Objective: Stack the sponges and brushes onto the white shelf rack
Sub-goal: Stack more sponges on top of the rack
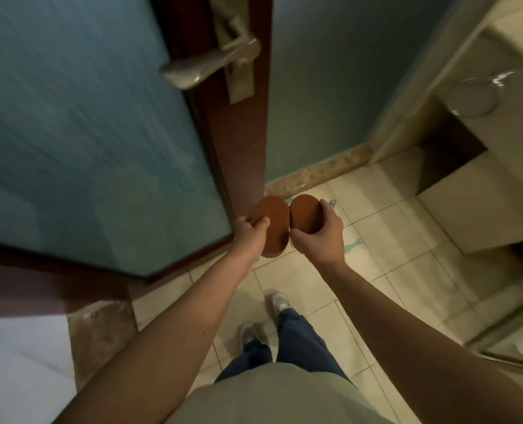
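Holding one brown oval sponge in each hand, out in front of the frosted-glass door point(101, 133).

The left hand point(249, 231) grips the left sponge point(274, 223) by the door's lower corner, its fingers point(261, 222) curled over the near edge. The right hand point(318, 237) holds the right sponge point(303, 212) just right of the door's edge, its fingers point(326, 206) wrapped round the outer side. The two sponges meet edge to edge with their brown faces toward the camera. Both are held well below the door's lever handle point(211, 64), above the tiled floor point(391, 240) at the door's foot, in front of the person's shoes point(280, 302).
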`<state>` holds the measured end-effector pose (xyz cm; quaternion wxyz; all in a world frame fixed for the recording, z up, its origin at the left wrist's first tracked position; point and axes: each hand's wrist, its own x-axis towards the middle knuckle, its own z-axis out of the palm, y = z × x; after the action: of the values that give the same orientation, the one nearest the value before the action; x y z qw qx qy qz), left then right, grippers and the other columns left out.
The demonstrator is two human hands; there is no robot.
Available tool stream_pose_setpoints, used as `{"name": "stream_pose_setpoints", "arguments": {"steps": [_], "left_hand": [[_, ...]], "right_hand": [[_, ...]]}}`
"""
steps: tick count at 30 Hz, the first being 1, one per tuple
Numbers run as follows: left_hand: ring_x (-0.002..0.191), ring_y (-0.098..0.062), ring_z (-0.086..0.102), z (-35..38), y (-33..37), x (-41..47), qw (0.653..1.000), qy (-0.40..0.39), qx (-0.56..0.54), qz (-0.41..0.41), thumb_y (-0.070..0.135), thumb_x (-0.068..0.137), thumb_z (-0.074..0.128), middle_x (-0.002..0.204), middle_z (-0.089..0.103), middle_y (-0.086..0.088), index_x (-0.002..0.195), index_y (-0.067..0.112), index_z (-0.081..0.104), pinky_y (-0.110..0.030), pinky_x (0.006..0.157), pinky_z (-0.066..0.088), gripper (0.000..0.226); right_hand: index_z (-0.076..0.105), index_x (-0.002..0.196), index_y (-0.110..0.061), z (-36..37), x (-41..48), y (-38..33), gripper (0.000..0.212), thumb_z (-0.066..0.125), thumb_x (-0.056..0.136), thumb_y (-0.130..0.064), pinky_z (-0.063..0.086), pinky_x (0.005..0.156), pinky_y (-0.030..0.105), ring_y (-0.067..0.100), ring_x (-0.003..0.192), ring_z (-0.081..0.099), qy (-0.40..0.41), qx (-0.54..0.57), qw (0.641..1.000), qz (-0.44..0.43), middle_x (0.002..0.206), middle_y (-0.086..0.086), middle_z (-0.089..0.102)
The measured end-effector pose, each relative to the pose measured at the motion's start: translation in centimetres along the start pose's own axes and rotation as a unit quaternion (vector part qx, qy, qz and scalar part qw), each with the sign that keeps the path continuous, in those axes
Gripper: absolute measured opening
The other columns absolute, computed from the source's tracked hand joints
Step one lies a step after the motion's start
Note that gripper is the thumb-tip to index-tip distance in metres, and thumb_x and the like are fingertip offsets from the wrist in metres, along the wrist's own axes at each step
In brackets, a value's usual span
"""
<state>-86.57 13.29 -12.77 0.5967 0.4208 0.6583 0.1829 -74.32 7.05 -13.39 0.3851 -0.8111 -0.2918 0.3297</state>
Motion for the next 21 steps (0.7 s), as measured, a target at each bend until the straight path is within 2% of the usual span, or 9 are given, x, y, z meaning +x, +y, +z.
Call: {"name": "stream_pose_setpoints", "arguments": {"steps": [1, 2, 3, 5, 7, 10, 13, 17, 21], "left_hand": [[0.089, -0.018, 0.060, 0.5, 0.8, -0.4, 1.000, 0.000, 0.002, 0.012, 0.026, 0.097, 0.054, 0.109, 0.058, -0.007, 0.112, 0.013, 0.050, -0.025, 0.070, 0.049, 0.021], [0.084, -0.017, 0.058, 1.0, 1.7, -0.8, 1.000, -0.005, 0.003, 0.025, 0.023, 0.096, 0.055, 0.104, 0.058, -0.008, 0.098, 0.016, 0.050, -0.024, 0.065, 0.048, 0.008], [0.085, -0.018, 0.059, 1.6, 2.6, -1.0, 0.999, -0.020, 0.005, 0.034, 0.022, 0.096, 0.055, 0.104, 0.059, -0.010, 0.092, 0.017, 0.049, -0.027, 0.070, 0.051, 0.009], [0.099, -0.024, 0.061, 2.7, 4.5, -1.7, 0.996, -0.075, 0.026, 0.039, 0.025, 0.095, 0.057, 0.113, 0.059, -0.012, 0.105, 0.015, 0.047, -0.038, 0.090, 0.052, 0.018], [0.107, -0.026, 0.061, 4.0, 6.5, -2.4, 0.991, -0.119, 0.043, 0.052, 0.026, 0.092, 0.061, 0.120, 0.059, -0.012, 0.122, 0.011, 0.044, -0.045, 0.099, 0.049, 0.038], [0.107, -0.024, 0.062, 6.7, 9.3, -3.8, 0.976, -0.172, 0.090, 0.102, 0.025, 0.084, 0.069, 0.122, 0.058, -0.011, 0.131, 0.013, 0.040, -0.042, 0.097, 0.049, 0.056], [0.108, -0.020, 0.058, 9.6, 11.6, -5.2, 0.951, -0.211, 0.164, 0.156, 0.031, 0.072, 0.078, 0.127, 0.050, -0.007, 0.133, 0.017, 0.038, -0.035, 0.096, 0.049, 0.074], [0.105, -0.017, 0.051, 14.5, 14.6, -7.6, 0.913, -0.217, 0.262, 0.225, 0.035, 0.062, 0.082, 0.128, 0.035, -0.002, 0.135, 0.021, 0.035, -0.032, 0.086, 0.044, 0.087], [0.105, -0.016, 0.045, 21.3, 17.4, -10.2, 0.889, -0.226, 0.277, 0.287, 0.031, 0.063, 0.085, 0.134, 0.031, -0.005, 0.143, 0.016, 0.028, -0.028, 0.086, 0.041, 0.099]], "right_hand": [[0.035, 0.145, -0.022, -1.0, -0.1, -0.4, 0.092, 0.077, 0.064, -0.025, 0.048, 0.101, 0.042, 0.017, 0.119, 0.045, 0.017, 0.006, 1.000, -0.006, 0.135, 0.002, 0.041], [0.037, 0.144, -0.021, -2.0, -0.2, -0.8, 0.089, 0.077, 0.064, -0.025, 0.047, 0.100, 0.042, 0.017, 0.117, 0.046, 0.034, 0.011, 0.999, -0.013, 0.133, 0.002, 0.042], [0.038, 0.143, -0.020, -3.0, -0.2, -1.1, 0.088, 0.077, 0.065, -0.025, 0.047, 0.100, 0.041, 0.017, 0.116, 0.047, 0.050, 0.015, 0.998, -0.020, 0.133, 0.003, 0.043], [0.039, 0.144, -0.019, -5.1, 0.0, -1.8, 0.088, 0.077, 0.065, -0.027, 0.047, 0.099, 0.037, 0.018, 0.117, 0.048, 0.079, 0.024, 0.996, -0.027, 0.133, 0.003, 0.044], [0.038, 0.145, -0.019, -7.4, 0.2, -2.4, 0.091, 0.077, 0.064, -0.031, 0.046, 0.099, 0.033, 0.016, 0.118, 0.048, 0.109, 0.031, 0.993, -0.028, 0.135, 0.002, 0.044], [0.039, 0.144, -0.022, -11.2, 0.6, -3.0, 0.090, 0.078, 0.064, -0.035, 0.050, 0.098, 0.039, 0.016, 0.116, 0.051, 0.157, 0.045, 0.986, -0.023, 0.134, 0.000, 0.045], [0.033, 0.147, -0.024, -15.1, 0.8, -3.2, 0.095, 0.080, 0.065, -0.036, 0.049, 0.096, 0.033, 0.014, 0.112, 0.050, 0.208, 0.055, 0.976, -0.019, 0.130, -0.002, 0.042], [0.030, 0.148, -0.025, -21.0, 1.9, -3.1, 0.097, 0.079, 0.065, -0.034, 0.051, 0.096, 0.038, 0.012, 0.106, 0.048, 0.254, 0.060, 0.965, -0.011, 0.137, 0.002, 0.038], [0.032, 0.147, -0.024, -28.1, 3.6, -2.8, 0.095, 0.077, 0.064, -0.032, 0.047, 0.092, 0.030, 0.009, 0.102, 0.046, 0.300, 0.065, 0.952, -0.019, 0.136, 0.002, 0.040]]}}
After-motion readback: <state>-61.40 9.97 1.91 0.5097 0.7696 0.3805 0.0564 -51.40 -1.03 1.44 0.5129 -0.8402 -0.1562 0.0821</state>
